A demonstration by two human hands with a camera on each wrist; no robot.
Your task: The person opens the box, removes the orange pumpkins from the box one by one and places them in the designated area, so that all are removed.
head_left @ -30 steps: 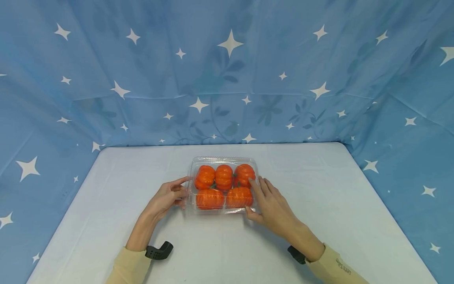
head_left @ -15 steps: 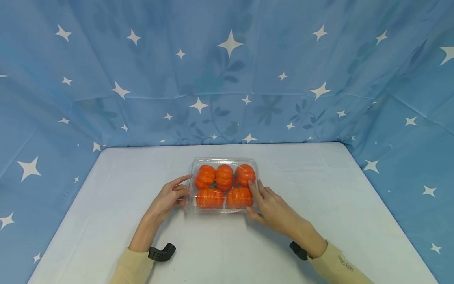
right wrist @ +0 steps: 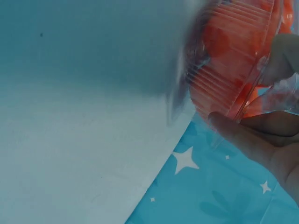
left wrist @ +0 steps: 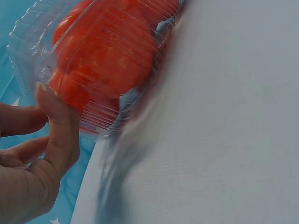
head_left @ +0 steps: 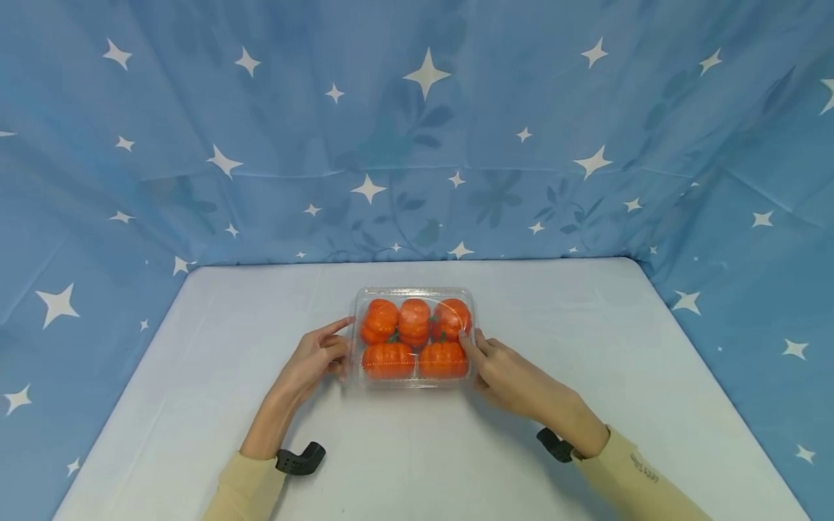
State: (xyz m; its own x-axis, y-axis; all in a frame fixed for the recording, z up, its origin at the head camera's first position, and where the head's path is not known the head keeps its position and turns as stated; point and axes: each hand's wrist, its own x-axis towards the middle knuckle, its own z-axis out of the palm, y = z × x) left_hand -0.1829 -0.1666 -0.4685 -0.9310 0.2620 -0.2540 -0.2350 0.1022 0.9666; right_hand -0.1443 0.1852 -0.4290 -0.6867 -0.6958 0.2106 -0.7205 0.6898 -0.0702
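Observation:
A clear, ribbed plastic container (head_left: 417,383) with its lid down holds several orange pumpkin-shaped pieces (head_left: 388,360) in two rows. My left hand (head_left: 311,367) holds its left side; in the left wrist view that hand (left wrist: 39,168) has bent fingertips against the rim of the container (left wrist: 32,44). At the right side my right hand (head_left: 517,385) grips the edge near the front corner. The right wrist view shows the right hand (right wrist: 275,151) with one digit over the lid and a finger along the ribbed wall of the container (right wrist: 224,93).
The white table (head_left: 417,463) runs to a blue curtain (head_left: 287,130) with white stars, which stands behind it and hangs at both sides. A black band (head_left: 301,460) is on the left wrist, another (head_left: 555,445) on the right, beside beige sleeves.
My right thumb has moved from the front edge round to the right side of the container, and the right hand is more closed on it. The left hand has shifted slightly.

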